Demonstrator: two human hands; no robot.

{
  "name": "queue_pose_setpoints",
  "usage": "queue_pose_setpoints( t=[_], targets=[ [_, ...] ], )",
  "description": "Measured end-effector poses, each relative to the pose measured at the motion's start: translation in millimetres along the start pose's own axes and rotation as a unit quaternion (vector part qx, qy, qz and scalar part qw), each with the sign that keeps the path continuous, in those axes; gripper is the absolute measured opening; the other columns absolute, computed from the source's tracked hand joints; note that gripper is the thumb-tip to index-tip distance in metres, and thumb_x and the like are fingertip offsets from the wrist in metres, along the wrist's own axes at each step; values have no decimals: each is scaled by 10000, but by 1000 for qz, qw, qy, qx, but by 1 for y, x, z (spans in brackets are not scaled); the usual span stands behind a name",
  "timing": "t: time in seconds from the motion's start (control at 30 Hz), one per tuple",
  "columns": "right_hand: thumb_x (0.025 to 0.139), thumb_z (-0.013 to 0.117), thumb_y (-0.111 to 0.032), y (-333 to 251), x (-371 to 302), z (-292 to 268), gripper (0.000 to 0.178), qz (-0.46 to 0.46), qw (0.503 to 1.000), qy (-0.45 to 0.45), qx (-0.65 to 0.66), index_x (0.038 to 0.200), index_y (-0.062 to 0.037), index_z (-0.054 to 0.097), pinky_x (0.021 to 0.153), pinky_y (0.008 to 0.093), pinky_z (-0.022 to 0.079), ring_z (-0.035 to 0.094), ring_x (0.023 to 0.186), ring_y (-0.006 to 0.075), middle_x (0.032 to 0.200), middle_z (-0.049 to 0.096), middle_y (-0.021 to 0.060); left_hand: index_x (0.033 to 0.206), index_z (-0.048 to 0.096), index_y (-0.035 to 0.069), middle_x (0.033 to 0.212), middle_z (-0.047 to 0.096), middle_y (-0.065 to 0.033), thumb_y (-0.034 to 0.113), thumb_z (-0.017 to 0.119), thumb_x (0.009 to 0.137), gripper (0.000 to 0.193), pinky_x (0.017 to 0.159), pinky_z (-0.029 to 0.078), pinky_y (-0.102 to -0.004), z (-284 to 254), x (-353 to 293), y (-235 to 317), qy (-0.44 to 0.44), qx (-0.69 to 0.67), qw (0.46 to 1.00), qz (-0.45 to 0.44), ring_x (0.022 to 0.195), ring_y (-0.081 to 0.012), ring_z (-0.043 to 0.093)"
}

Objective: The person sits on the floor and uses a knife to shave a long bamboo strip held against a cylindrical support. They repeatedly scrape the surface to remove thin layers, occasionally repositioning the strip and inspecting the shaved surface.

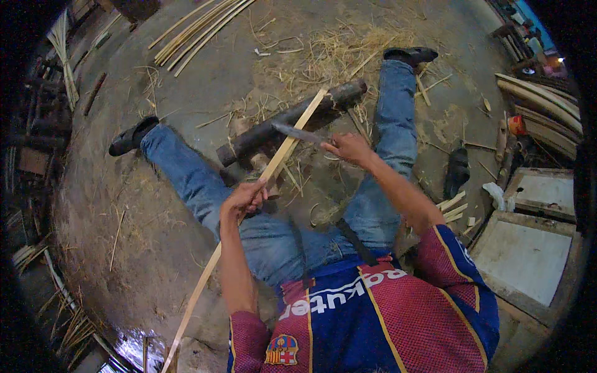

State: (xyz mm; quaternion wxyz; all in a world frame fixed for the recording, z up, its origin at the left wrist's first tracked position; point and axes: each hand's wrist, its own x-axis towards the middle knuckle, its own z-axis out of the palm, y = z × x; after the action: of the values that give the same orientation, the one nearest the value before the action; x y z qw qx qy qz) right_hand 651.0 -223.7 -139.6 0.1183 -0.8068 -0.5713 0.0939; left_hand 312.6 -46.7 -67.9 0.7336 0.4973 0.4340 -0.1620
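Note:
My left hand [245,198] is closed round a long pale bamboo strip [277,160], which slants from the lower left up across a dark log [264,132]. In my right hand [351,149] is a knife [300,133], its handle mostly hidden by the fingers. The grey blade points left and lies across the strip, near the log. Whether its edge bites into the strip, I cannot tell. The log lies crosswise between my outstretched legs, and a shorter wooden piece [260,163] shows beneath it.
Thin shavings [339,53] litter the ground beyond the log. A bundle of strips [202,28] lies at the far left. To the right are a dark sandal [458,171], framed white panels [525,255], curved bamboo pieces [541,105] and short offcuts [453,205].

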Motion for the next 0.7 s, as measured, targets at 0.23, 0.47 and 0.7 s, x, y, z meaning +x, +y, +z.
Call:
queue_pose_setpoints(
  t=[0.23, 0.47, 0.7],
  targets=[
    [946, 411, -679, 1, 12, -17, 766, 148, 986, -32, 65, 776, 16, 686, 759, 546, 506, 658, 775, 451, 692, 648, 248, 772, 618, 52, 517, 393, 38, 506, 523, 994, 514, 382, 261, -247, 8, -7, 12, 13, 15, 999, -26, 415, -76, 327],
    [925, 428, -698, -10, 12, -22, 724, 163, 986, -27, 29, 804, -43, 713, 749, 524, 512, 658, 794, 443, 742, 659, 249, 771, 605, 60, 554, 404, 41, 538, 534, 981, 527, 399, 245, -249, 1, 3, -6, 10, 10, 1000, -1, 448, -75, 330],
    [923, 493, -641, 20, 17, -18, 627, 276, 951, -7, 138, 842, -62, 718, 756, 526, 520, 661, 796, 449, 795, 693, 216, 767, 599, 59, 558, 410, 44, 535, 524, 987, 530, 402, 250, -241, 12, 0, 2, -30, 21, 999, 20, 471, -67, 346]
  ],
)
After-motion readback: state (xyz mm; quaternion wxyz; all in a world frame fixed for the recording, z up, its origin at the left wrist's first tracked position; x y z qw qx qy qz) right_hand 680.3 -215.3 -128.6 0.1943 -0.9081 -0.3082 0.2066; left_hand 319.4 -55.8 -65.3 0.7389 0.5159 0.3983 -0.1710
